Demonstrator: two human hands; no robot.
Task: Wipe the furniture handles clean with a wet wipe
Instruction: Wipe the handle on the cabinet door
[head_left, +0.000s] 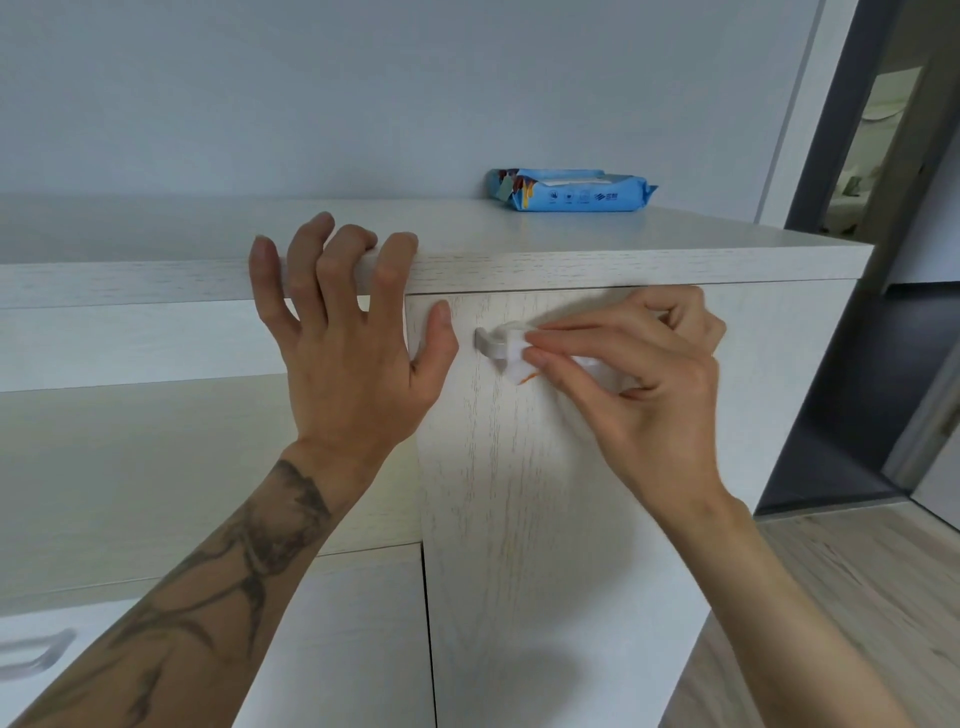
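Observation:
A silver handle (485, 342) sits near the top of a pale wood cabinet door (524, 493). My right hand (639, 364) pinches a white wet wipe (511, 356) wrapped around that handle; most of the handle is hidden under the wipe and my fingers. My left hand (348, 332) grips the front edge of the cabinet top (597, 244), its fingers hooked over the edge and its thumb lying against the door. A second silver handle (36, 652) shows on a drawer at the lower left.
A blue pack of wet wipes (571, 189) lies on the cabinet top near the wall. An open recess (156, 467) lies left of the door. A dark doorway (883, 260) and wood floor (857, 597) are to the right.

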